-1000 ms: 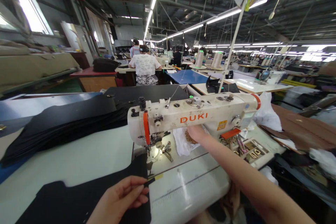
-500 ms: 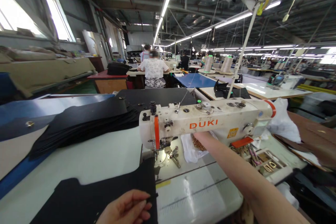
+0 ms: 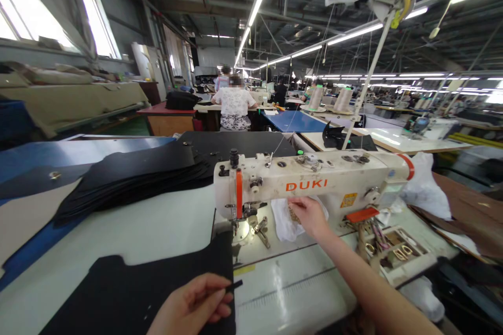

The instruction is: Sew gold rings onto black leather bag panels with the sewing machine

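Observation:
My left hand pinches a short black strip, its end sticking out past the fingertips. Beneath that hand lies a large black flat piece, reaching to the needle area of the white sewing machine. Under the machine's arm, my right hand is at a white plastic bag that holds small brownish-gold pieces. Its fingers are drawn together at the bag's opening; what they hold, if anything, is too small to tell.
A stack of black pieces lies left of the machine. At right, a parts tray holds gold rings and tools. A metal guide sits beside the needle plate. A thread stand rises behind. A person sits farther ahead.
My right hand has drawn back from behind the machine arm, so its fingers now show at the bag. The black strip in my left hand now sticks out farther to the right.

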